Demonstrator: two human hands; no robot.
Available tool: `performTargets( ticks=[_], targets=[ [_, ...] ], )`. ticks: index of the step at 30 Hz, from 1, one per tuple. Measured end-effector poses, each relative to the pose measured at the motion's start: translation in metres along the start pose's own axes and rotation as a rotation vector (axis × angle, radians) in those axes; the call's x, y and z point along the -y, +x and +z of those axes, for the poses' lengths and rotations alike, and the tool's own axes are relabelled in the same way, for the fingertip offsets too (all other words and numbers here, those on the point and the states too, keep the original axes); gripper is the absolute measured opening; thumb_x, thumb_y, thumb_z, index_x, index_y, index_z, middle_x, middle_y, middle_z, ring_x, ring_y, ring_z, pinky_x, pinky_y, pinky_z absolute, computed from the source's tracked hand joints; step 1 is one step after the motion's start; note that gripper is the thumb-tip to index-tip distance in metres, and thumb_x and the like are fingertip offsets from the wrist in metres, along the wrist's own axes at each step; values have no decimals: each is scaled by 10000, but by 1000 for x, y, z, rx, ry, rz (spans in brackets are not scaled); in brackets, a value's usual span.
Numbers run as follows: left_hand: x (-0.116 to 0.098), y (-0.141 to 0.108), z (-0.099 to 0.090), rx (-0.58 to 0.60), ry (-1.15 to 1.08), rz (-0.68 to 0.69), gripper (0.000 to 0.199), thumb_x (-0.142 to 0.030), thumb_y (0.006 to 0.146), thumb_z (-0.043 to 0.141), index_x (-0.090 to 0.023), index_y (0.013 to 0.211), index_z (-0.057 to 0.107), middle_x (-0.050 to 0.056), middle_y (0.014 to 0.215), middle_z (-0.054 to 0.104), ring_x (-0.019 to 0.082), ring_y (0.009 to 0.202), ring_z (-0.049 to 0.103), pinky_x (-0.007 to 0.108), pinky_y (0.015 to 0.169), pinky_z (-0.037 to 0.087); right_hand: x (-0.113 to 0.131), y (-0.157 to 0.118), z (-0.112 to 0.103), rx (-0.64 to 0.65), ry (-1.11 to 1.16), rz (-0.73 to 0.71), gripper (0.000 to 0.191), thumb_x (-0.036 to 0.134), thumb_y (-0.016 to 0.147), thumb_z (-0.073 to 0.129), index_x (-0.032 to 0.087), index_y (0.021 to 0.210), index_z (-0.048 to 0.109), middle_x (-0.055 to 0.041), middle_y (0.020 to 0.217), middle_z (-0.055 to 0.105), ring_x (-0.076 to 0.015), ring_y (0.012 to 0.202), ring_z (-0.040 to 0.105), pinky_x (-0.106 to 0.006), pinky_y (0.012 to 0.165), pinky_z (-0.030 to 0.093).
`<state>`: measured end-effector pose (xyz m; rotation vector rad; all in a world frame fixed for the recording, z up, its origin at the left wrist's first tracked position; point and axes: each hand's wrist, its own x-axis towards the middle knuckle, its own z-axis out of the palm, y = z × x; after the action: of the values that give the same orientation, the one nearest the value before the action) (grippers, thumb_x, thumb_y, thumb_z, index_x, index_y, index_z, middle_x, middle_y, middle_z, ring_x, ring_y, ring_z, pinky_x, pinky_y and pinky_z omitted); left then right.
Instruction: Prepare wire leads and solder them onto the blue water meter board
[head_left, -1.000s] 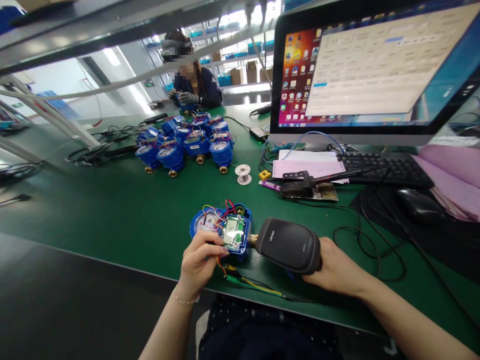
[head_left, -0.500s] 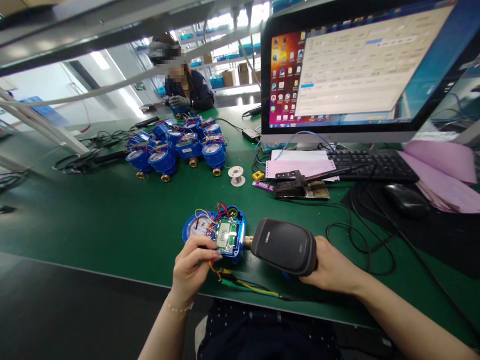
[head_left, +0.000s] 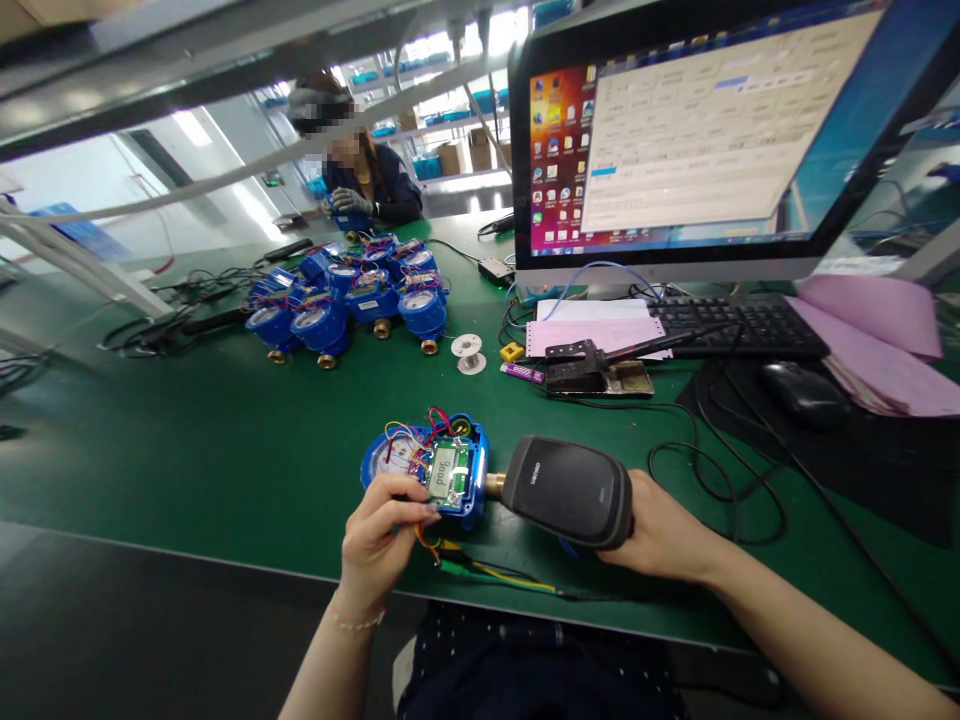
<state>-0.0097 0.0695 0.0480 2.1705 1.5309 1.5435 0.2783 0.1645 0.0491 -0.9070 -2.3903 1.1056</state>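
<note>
**Blue meter [head_left: 476, 490] and black scanner [head_left: 566, 492], one by each hand**

The blue meter lies on the green surface [head_left: 225, 450], in front of the person. Its case is open at the top like a little box. Inside are a green board [head_left: 460, 465] with a small grey screen [head_left: 442, 476], and red wires [head_left: 438, 421] loop at the far side. The round dial [head_left: 394, 453] is at the left end.

The left hand [head_left: 377, 540] has its thumb and finger pressed together at the near edge of the board. It seems to pinch thin wires [head_left: 425, 543] there, maybe so they do not slip off. A green clip [head_left: 452, 568] lies close by.

The right hand [head_left: 664, 530] curls around the scanner's handle, but the big black head hides most of the fingers. The head is just beside the meter's brass end [head_left: 494, 484]; I cannot tell if they touch. It may be held low and close so it points at something near.

More blue meters [head_left: 319, 322] crowd together farther back, also open, with wires on top.
</note>
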Motion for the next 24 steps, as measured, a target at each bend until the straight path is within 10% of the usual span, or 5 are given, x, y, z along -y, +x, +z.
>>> performTargets(
  ticks=[24],
  targets=[
    [1,-2,0,7,-10,-3,164,-33,705,655,-191,741,629,5,786,603,127,746,599,264,649,518,2,-5,0,60,25,0,73,171,591,547,167,662,528,6,650,544,-126,653,486,-223,665,431]
  ],
)
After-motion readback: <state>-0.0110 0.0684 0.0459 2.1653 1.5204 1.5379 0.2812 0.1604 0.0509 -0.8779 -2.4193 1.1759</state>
